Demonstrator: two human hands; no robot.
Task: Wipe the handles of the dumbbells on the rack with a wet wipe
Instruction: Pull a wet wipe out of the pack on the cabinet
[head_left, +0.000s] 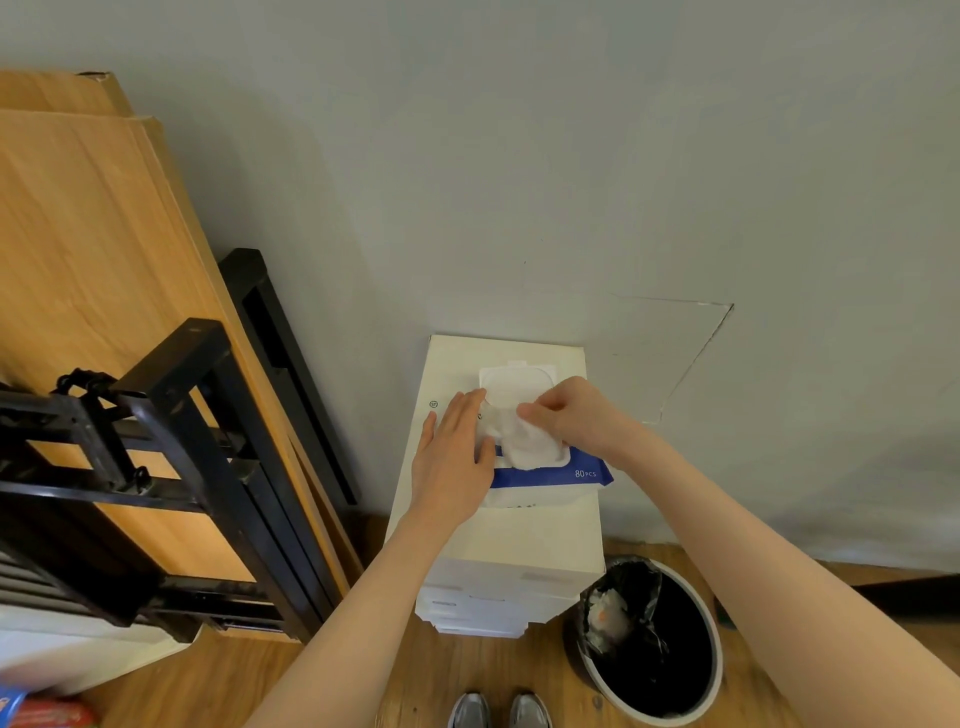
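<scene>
A blue and white pack of wet wipes (582, 474) lies on top of a white box (524, 535) against the wall, its white lid (514, 382) flipped up. My left hand (454, 462) lies flat with straight fingers on the pack's left side. My right hand (569, 413) pinches a white wet wipe (524, 441) that sticks out of the pack's opening. No dumbbells are in view.
A black metal rack frame (171, 457) stands at the left in front of leaning wooden boards (93, 249). A round bin with a black liner (654, 639) sits on the wooden floor right of the box. My shoes (498, 712) show at the bottom edge.
</scene>
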